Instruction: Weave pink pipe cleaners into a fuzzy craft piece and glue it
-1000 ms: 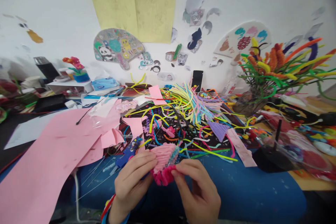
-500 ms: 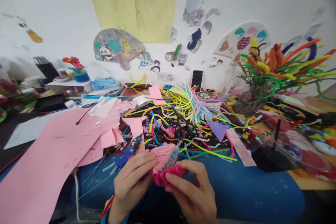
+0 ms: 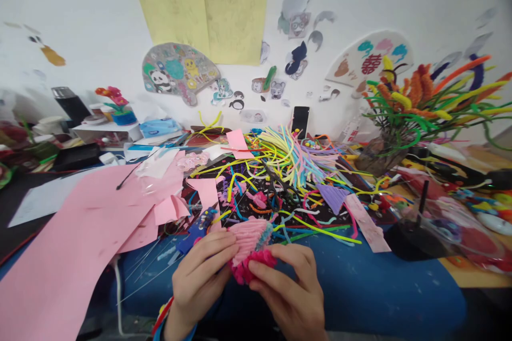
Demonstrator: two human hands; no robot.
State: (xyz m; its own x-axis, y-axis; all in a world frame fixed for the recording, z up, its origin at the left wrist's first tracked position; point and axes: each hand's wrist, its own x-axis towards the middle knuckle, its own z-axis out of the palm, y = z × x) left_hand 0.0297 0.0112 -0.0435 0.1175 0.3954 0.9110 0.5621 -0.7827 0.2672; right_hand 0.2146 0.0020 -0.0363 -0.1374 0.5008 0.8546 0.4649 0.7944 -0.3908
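Between my hands, above the blue table edge, is a fan-shaped piece made of pipe cleaners (image 3: 250, 235), with light pink rows, a blue-grey strip on its right side and a ruffled hot-pink border along the bottom. My left hand (image 3: 206, 272) grips its left side, fingers over the pink rows and thumb underneath. My right hand (image 3: 290, 282) pinches the hot-pink border (image 3: 262, 265) between thumb and fingers. Just behind my left hand lies a blue hot glue gun (image 3: 198, 229), partly covered by the fingers. Black scissors (image 3: 280, 186) lie among loose pipe cleaners farther back.
Large pink sheets (image 3: 92, 213) cover the left side. A heap of loose pipe cleaners (image 3: 296, 157) fills the middle. At right are a purple triangular piece (image 3: 333, 198), a pink strip (image 3: 367, 224) and a vase (image 3: 380, 157) of pipe-cleaner stems. A phone (image 3: 300, 121) leans against the wall.
My right hand has shifted left and inward along the hot-pink border, its thumb now nearer the middle of the piece. My left hand has hardly moved and keeps its grip.
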